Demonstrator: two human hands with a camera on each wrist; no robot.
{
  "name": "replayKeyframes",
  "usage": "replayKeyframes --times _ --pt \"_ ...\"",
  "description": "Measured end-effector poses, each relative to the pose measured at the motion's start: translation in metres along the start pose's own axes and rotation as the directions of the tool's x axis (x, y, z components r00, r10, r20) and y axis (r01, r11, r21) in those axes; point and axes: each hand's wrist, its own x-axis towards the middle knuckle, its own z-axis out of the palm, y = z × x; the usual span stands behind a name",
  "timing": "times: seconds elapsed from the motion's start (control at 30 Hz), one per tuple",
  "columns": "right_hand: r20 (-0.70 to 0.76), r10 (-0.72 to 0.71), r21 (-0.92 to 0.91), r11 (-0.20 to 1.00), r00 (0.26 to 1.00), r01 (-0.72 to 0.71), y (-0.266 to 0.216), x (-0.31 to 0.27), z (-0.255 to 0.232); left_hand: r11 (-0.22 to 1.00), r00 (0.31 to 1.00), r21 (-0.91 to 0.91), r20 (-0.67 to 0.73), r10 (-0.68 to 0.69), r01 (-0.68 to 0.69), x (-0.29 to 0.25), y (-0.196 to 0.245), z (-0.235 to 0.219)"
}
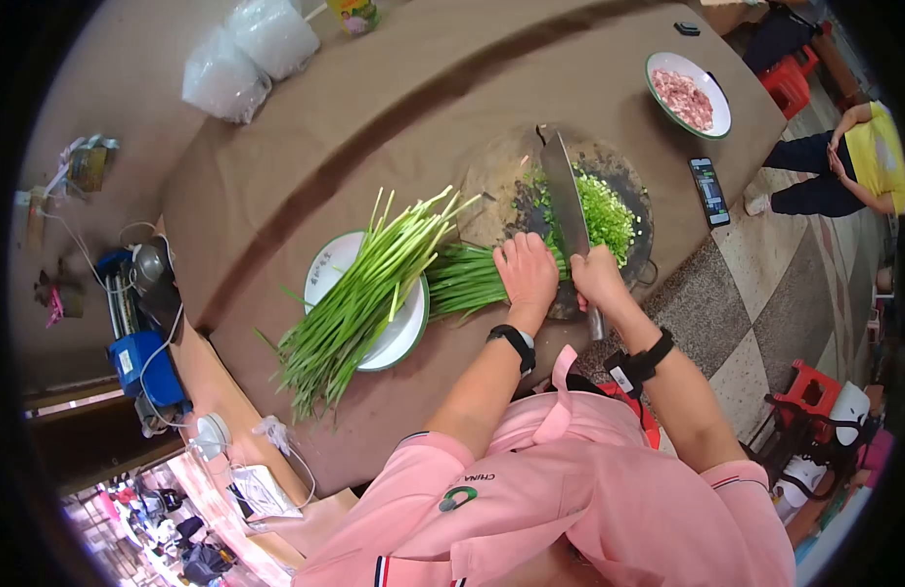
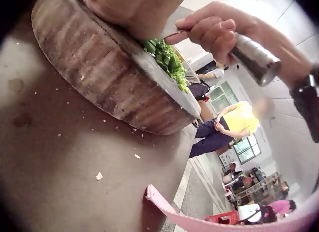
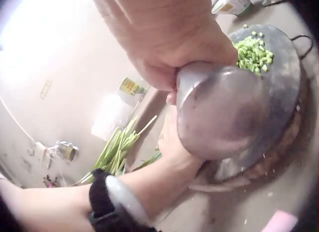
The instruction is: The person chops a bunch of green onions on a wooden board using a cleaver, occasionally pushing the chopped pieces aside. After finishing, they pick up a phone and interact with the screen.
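Observation:
My right hand (image 1: 599, 276) grips the metal handle of a cleaver (image 1: 567, 201), whose blade stands on edge over a round wooden chopping block (image 1: 491, 201). Beside the blade, my left hand (image 1: 528, 274) holds down a bunch of garlic chives (image 1: 467, 276) lying across the block's edge. Finely chopped chives (image 1: 607, 215) are heaped on the blade's far side. In the right wrist view the rounded handle end (image 3: 224, 110) covers much of the block. The left wrist view shows right-hand fingers curled round the handle (image 2: 256, 57).
Long chives (image 1: 374, 293) lie over a white enamel basin (image 1: 413, 328) at left. A bowl (image 1: 655, 73) of minced meat and a phone (image 1: 709, 192) sit at the table's right. Plastic bags (image 1: 227, 78) lie at the back left. A person in yellow (image 1: 878, 157) stands beyond the table.

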Motion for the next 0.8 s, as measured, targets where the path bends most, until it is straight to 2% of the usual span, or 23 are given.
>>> replayKeyframes --times 0.13,0.27,0.43,0.53,0.67,0.7,0.73,0.8 --pt "-0.017 -0.061 0.011 0.998 0.998 0.062 -0.009 -0.008 -0.018 1.000 1.000 -0.019 -0.008 -0.006 0.006 0.002 0.000 -0.002" --pt "0.008 -0.101 -0.132 0.986 0.995 0.101 -0.003 -0.040 -0.036 1.000 0.999 -0.025 -0.032 0.014 -0.015 -0.002 -0.002 0.002" --pt "0.036 -0.211 -0.259 0.942 0.977 0.213 0.012 -0.045 -0.036 0.966 0.978 -0.159 0.003 0.208 -0.205 -0.001 -0.007 -0.003" --pt "0.060 -0.225 -0.336 0.913 0.972 0.232 0.015 -0.043 -0.033 0.944 0.971 -0.240 0.014 0.238 -0.228 0.000 -0.010 -0.005" --pt "0.035 -0.317 -0.365 0.879 0.948 0.307 0.020 -0.038 -0.033 0.943 0.982 -0.285 0.035 0.187 -0.169 0.004 -0.011 -0.004" --pt "0.024 -0.342 -0.369 0.870 0.939 0.326 0.021 -0.038 -0.033 0.928 0.984 -0.335 0.003 0.176 -0.165 0.007 -0.012 -0.005" --pt "0.030 -0.341 -0.369 0.870 0.940 0.328 0.021 -0.039 -0.033 0.909 0.987 -0.385 -0.025 0.162 -0.159 0.006 -0.014 -0.006" --pt "0.029 -0.231 -0.311 0.922 0.972 0.228 0.010 -0.045 -0.038 0.930 0.987 -0.332 -0.020 0.158 -0.155 0.009 -0.014 -0.026"
